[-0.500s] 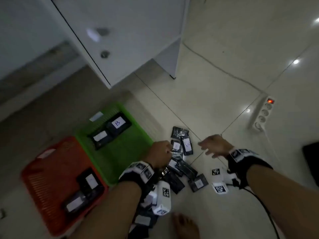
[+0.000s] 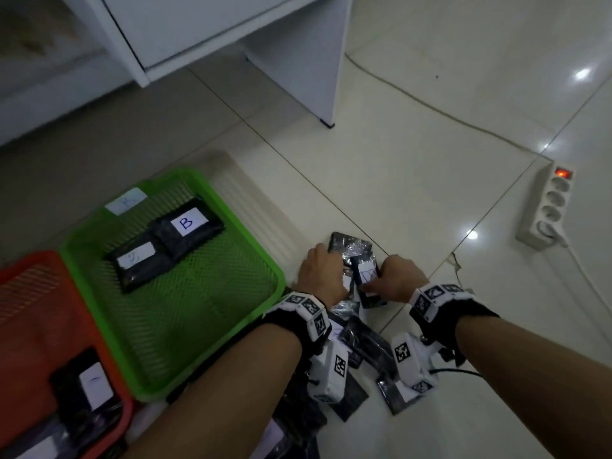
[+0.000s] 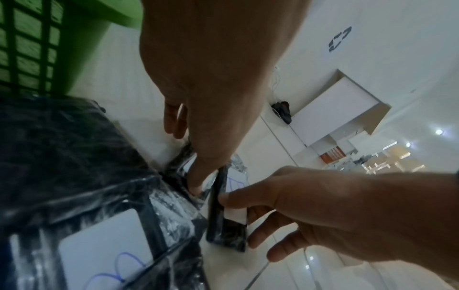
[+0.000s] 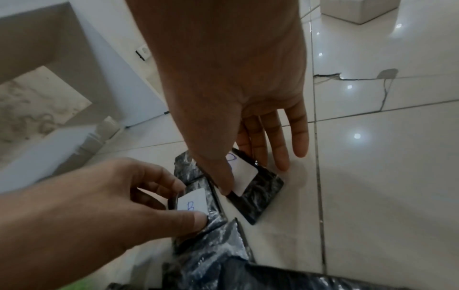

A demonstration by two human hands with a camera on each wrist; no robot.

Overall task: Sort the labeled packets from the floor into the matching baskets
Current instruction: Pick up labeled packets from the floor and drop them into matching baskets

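My left hand pinches a B packet; my right hand pinches a second packet (letter unclear), both on the floor. The green basket holds two, the orange basket some; many remain beside them.

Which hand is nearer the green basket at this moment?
Left. The left hand pinches a B-labelled packet on the floor just beside the green basket. The right hand is farther out, past the left hand, gripping another packet.
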